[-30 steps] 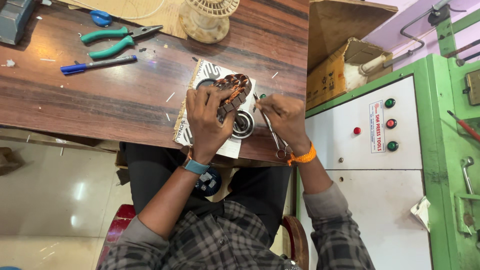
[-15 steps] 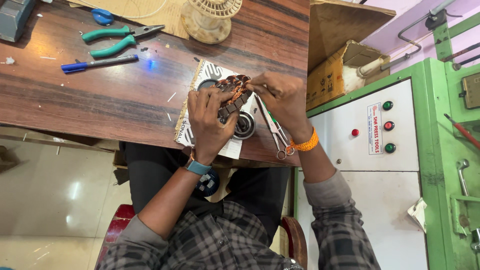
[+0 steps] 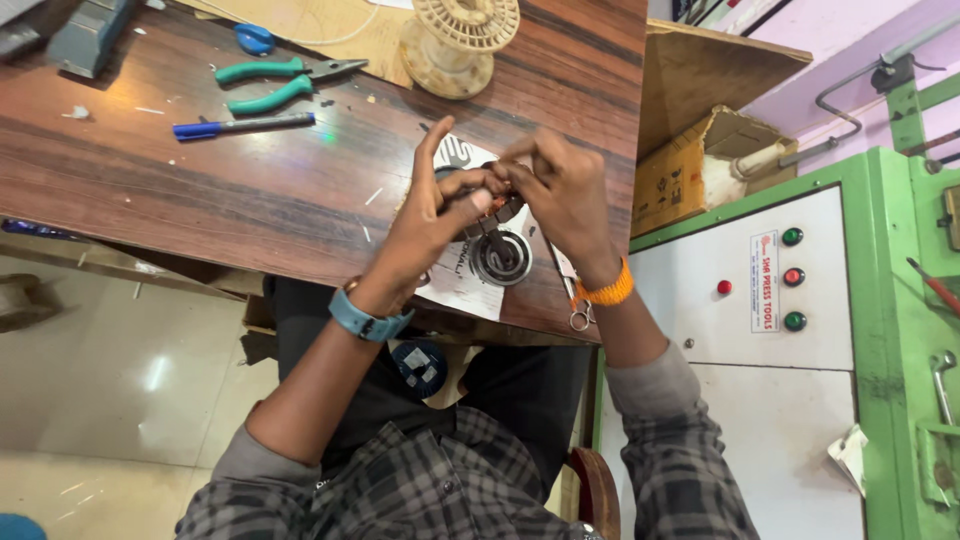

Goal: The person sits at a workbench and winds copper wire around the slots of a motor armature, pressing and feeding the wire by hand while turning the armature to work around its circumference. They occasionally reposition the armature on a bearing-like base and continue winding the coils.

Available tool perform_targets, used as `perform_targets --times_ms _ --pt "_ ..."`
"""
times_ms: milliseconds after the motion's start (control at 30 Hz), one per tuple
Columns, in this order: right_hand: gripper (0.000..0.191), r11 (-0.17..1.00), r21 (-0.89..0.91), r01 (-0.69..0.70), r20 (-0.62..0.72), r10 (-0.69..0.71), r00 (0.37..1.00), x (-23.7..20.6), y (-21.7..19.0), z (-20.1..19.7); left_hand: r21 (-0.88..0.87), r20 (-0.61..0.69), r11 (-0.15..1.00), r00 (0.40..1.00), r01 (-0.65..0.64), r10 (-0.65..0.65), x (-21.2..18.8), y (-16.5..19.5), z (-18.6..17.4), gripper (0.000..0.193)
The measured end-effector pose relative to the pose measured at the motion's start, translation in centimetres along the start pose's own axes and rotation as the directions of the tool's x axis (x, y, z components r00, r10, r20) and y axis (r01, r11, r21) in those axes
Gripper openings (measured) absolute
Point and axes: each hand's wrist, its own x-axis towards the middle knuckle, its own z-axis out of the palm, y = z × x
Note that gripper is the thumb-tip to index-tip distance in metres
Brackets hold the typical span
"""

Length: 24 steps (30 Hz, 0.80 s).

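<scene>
A small motor part (image 3: 499, 254), with a round metal hub and copper winding at its top, stands on a printed paper sheet (image 3: 462, 288) near the front edge of the wooden table (image 3: 250, 200). My left hand (image 3: 432, 213), with a blue watch on its wrist, grips the part from the left, forefinger raised. My right hand (image 3: 566, 188), with an orange band on its wrist, pinches the copper winding from the right. The fingertips of both hands meet over the winding and hide most of it. Small scissors (image 3: 573, 300) lie on the table under my right wrist.
Green-handled pliers (image 3: 280, 84), a blue pen (image 3: 240, 126) and a cream plastic spool (image 3: 458, 40) lie farther back on the table. A cardboard box (image 3: 690, 165) and a white control panel with coloured buttons (image 3: 792, 280) stand to the right. My knees are under the table edge.
My right hand held the scissors beside the motor part, then rose to the winding. The scissors now lie on the table. The view has moved closer; my left hand keeps its grip.
</scene>
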Motion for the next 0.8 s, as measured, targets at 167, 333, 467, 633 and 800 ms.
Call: perform_targets --times_ms 167,333,467,633,800 --pt "0.013 0.976 0.095 -0.195 -0.032 0.199 0.98 -4.6 -1.4 -0.4 0.2 0.025 0.963 0.983 -0.183 0.181 -0.3 -0.7 0.4 0.064" --pt "0.012 0.95 0.208 -0.232 -0.069 0.251 0.966 -7.3 -0.8 1.1 0.616 0.142 0.704 0.929 -0.353 0.342 -0.5 -0.8 0.5 0.032" --pt "0.013 0.927 0.256 -0.274 -0.025 0.29 0.957 -7.4 0.1 1.0 0.707 0.277 0.54 0.881 -0.457 0.383 -0.1 -0.2 0.6 0.026" --pt "0.013 0.81 0.461 -0.363 0.018 0.4 0.916 -7.7 0.3 1.6 0.658 0.188 0.615 0.885 -0.435 0.425 -0.2 -0.1 0.8 0.015" --pt "0.011 0.731 0.596 -0.333 0.026 0.397 0.917 -9.0 0.4 2.6 0.691 0.188 0.515 0.814 -0.507 0.55 -1.1 -0.8 1.5 0.024"
